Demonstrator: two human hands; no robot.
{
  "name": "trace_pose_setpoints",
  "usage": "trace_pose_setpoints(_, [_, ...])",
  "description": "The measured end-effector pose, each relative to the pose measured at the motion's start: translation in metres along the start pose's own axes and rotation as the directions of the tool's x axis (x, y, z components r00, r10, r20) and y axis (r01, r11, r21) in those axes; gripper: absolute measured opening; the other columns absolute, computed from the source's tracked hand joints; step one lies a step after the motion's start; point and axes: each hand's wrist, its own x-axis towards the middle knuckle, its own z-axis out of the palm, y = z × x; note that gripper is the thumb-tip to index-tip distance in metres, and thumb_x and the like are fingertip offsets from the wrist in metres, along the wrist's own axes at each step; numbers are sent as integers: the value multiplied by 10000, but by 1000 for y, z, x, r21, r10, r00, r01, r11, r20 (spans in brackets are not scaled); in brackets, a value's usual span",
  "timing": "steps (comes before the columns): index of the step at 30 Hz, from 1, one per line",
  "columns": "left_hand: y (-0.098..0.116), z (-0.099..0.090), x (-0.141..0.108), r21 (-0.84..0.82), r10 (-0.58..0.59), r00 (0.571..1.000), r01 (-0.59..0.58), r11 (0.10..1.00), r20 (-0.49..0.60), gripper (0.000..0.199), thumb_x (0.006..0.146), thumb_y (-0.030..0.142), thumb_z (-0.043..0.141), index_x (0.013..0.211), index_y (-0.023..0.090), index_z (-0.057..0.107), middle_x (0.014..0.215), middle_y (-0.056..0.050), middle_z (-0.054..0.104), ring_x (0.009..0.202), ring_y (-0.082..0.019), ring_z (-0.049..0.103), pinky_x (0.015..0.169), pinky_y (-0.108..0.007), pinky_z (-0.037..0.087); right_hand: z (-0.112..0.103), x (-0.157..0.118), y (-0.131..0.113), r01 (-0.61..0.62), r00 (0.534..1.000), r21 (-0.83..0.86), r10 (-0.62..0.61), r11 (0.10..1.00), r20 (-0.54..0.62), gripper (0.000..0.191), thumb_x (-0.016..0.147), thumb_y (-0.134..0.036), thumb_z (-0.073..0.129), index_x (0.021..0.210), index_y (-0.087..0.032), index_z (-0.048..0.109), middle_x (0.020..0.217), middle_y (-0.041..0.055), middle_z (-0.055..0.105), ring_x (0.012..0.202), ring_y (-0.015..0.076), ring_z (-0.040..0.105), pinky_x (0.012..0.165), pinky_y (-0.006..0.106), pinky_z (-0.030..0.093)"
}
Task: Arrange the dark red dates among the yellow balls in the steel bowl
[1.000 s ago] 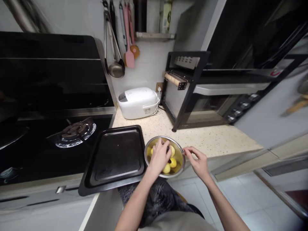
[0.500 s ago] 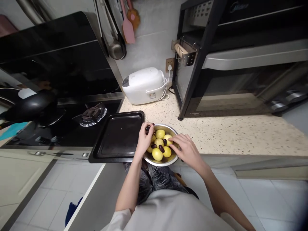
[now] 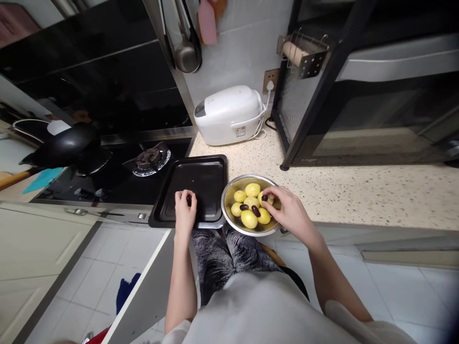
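So the left hand (image 3: pixel 185 211) is out over the rectangular black metal baking tray (image 3: pixel 210 179), pinching a small dark shiny piece (image 3: pixel 189 200). The round silvery metal bowl (image 3: pixel 225 196) with yellow balls (image 3: pixel 248 219) sits just right of the tray. The right hand (image 3: pixel 292 210) is nearer it, fingertips around a blackish oval bit (image 3: pixel 264 198), can't tell if lifted. A longer dark oval (image 3: pixel 256 210) beside that slants down-right. Half a second ago the left was at the bowl's rim.

Silver round metal bowl (image 3: pixel 233 187) right of black rectangular metal tray (image 3: pixel 201 177) — white rounded plastic rice cooker (image 3: pixel 231 112) behind these 2.
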Motion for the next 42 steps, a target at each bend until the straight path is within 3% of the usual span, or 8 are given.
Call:
trace_pose_setpoints(5, [-29,-14,10,129,-13,999,9,992,32,92,979,252,542,909,218,590,1049,-80,525,964,-254,619,948,-402,504,21,1,-46,53,999,68,-53,996,4,201,949,-209,580,1105,-257,699,1064,73,744,960,280,687,833,436,555])
trace_pose_setpoints(11, [-55,-39,14,256,-50,996,29,966,76,90,957,245,571,887,208,614,1052,-90,535,1033,-281,612,965,-442,515,108,29,-109,239,932,23,-236,971,274,267,969,-121,556,1159,-230,708,1085,79,746,1054,267,656,906,408,543])
trace_pose_setpoints(18, [-63,-51,7,316,-12,980,-53,947,198,102,958,243,566,928,214,659,1088,-105,624,1066,-297,615,959,-443,515,179,59,-136,216,889,-131,-140,968,436,187,903,-72,662,1064,-157,703,1065,128,762,1013,270,676,834,350,533])
trace_pose_setpoints(24, [-50,-55,3,282,34,976,-95,955,213,134,972,267,574,1048,219,673,1207,-113,654,1200,-331,610,1031,-515,487,132,39,-119,195,924,-98,-150,976,351,224,975,-167,654,1193,-202,691,1164,88,742,1124,252,659,946,379,542])
trace_pose_setpoints(28, [-8,-43,-6,54,230,953,-245,968,199,166,1025,277,526,1112,224,658,1284,-96,649,1256,-271,603,1100,-450,458,62,7,-82,78,997,-26,-78,997,8,159,1011,-171,583,1091,-206,716,1072,66,754,1015,238,675,910,406,547])
trace_pose_setpoints(33, [65,-4,-20,-188,495,762,-460,868,417,239,1063,307,518,1270,248,620,1374,-75,653,1360,-231,555,1159,-405,399,-3,-22,-33,-183,974,-302,132,935,-182,156,993,-198,557,950,-202,706,978,87,710,996,291,620,798,422,530])
trace_pose_setpoints(35, [82,10,-22,-176,519,704,-503,846,485,252,1060,304,530,1291,236,604,1343,-77,669,1332,-236,573,1175,-431,370,-12,-28,-23,-223,972,-405,168,887,-166,121,969,-225,595,923,-204,705,1001,98,685,1035,307,593,791,419,525])
trace_pose_setpoints(42, [95,25,-21,-98,500,662,-546,832,559,209,1051,267,543,1250,230,596,1226,-54,698,1226,-240,613,1213,-514,285,2,-27,-14,-213,974,-550,220,808,-55,59,885,-239,680,853,-213,723,1097,128,646,1065,321,560,785,420,516])
